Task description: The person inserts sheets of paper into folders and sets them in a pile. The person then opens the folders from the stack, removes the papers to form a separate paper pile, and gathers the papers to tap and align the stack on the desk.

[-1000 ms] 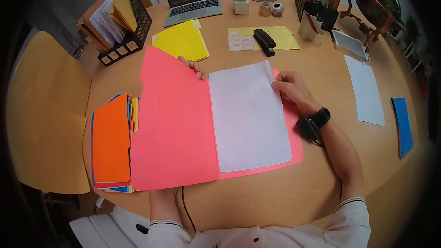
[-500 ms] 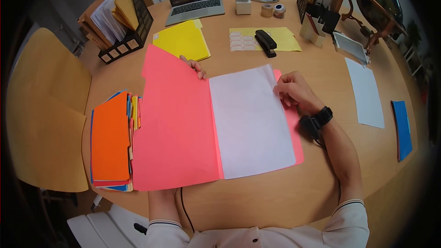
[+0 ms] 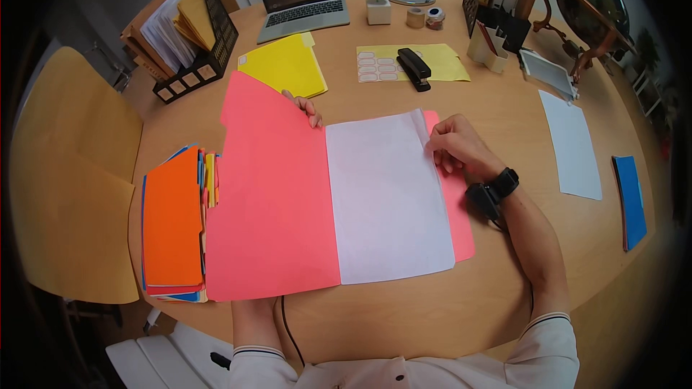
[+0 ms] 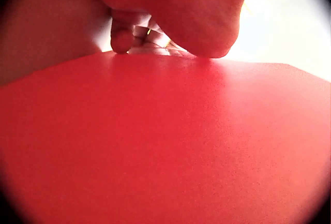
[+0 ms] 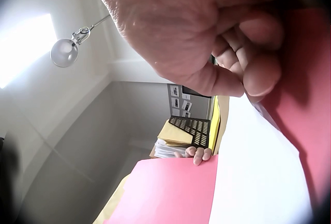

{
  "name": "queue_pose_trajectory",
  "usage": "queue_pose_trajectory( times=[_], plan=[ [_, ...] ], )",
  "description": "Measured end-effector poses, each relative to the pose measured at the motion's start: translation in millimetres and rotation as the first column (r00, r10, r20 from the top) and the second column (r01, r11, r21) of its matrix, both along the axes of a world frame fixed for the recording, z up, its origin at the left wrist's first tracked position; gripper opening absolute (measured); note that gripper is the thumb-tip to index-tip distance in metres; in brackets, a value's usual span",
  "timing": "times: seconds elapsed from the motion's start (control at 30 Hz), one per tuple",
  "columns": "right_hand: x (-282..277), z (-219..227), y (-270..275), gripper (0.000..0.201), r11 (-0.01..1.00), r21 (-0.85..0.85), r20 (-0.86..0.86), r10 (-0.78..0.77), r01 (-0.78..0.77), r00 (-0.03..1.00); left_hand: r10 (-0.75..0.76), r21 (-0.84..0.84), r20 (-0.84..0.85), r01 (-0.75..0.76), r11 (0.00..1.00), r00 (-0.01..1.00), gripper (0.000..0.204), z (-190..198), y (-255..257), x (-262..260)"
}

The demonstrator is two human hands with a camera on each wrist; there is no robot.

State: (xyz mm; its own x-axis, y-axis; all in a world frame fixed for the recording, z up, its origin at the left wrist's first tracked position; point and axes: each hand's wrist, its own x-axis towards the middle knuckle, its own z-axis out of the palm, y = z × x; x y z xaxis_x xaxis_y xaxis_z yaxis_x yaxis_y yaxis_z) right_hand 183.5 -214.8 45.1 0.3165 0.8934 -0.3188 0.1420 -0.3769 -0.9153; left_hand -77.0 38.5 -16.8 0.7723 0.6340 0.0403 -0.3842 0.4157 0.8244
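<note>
A pink folder [image 3: 270, 202] lies spread open, its left cover raised at a slant. My left hand [image 3: 306, 109] is behind that cover, fingers over its top edge near the fold; most of the hand is hidden. In the left wrist view, the thumb and fingers [image 4: 207, 43] meet the cover's edge. White paper [image 3: 389, 202] lies on the folder's right half, its left edge along the fold. With thumb and forefinger, my right hand [image 3: 460, 144] pinches the paper's upper right edge, which is slightly lifted, as the right wrist view also shows at the paper [image 5: 258, 167].
Left of the folder sits a stack of coloured folders topped by orange [image 3: 173, 223]. Beyond are yellow folders [image 3: 281, 65], a laptop [image 3: 303, 3], and a black stapler [image 3: 414, 68] on a label sheet. A white sheet [image 3: 571, 144] and blue folder [image 3: 631, 202] lie right.
The paper has slid toward me and slightly left on the folder, so its bottom edge now covers the pink strip below it. My right hand keeps its pinch; my left hand stays put.
</note>
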Motion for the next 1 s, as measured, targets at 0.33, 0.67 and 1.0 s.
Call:
queue_pose_trajectory(
  times=[0.33, 0.67, 1.0],
  plan=[
    [3.7, -5.7, 0.5, 0.012, 1.0, -0.002, -0.025, 0.016, -0.016, 1.0, 0.046, 0.167, -0.187, -0.015, 0.986, 0.981, 0.053, 12.0, -20.6, 3.6],
    [2.7, -1.8, -1.6, 0.015, 1.0, -0.008, 0.003, 0.025, -0.025, 1.0, 0.422, 0.635, -0.274, -0.167, 0.754, 0.864, 0.02, 18.5, -51.0, 20.7],
    [9.3, -9.5, -0.7, 0.015, 0.997, 0.043, 0.051, 0.055, -0.057, 0.997, 0.63, 0.965, -0.242, 0.253, 0.074, 0.738, 0.057, 23.8, -64.9, 26.2]
  ],
)
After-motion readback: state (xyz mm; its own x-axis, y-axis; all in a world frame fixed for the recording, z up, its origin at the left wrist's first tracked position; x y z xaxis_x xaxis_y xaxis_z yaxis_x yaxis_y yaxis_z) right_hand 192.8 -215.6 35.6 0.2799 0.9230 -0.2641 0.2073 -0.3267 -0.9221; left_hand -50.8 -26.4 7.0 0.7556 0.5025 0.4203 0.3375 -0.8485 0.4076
